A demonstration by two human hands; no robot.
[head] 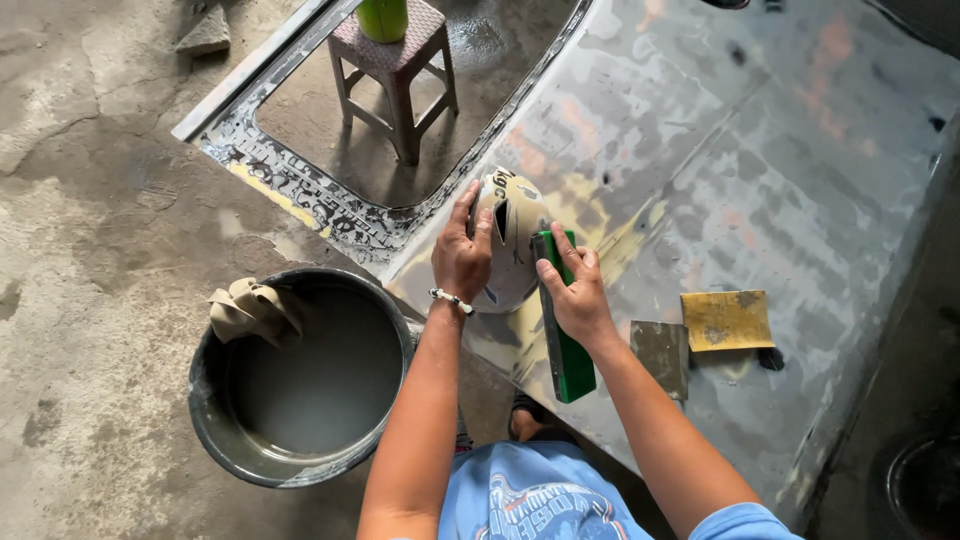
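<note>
Hands grip the work: the left hand (460,255) clasps a pale rounded sanding pad (508,245), the right hand (573,295) presses a green block (565,345) on the metal panel (760,150). Paint looks largely stripped, patches remaining. Bucket (300,375) crowds the near edge; open room beyond.

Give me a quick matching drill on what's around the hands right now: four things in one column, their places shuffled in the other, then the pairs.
Things:
1. green block
2. crumpled rag
3. yellow sanding sheet
4. stool

Places:
A. draped over the rim of the grey bucket
B. under the fingers of the right hand
C. seen through the opening in the metal panel
D. flat on the panel, to the right of the right forearm

Pairs: 1-B, 2-A, 3-D, 4-C
</note>
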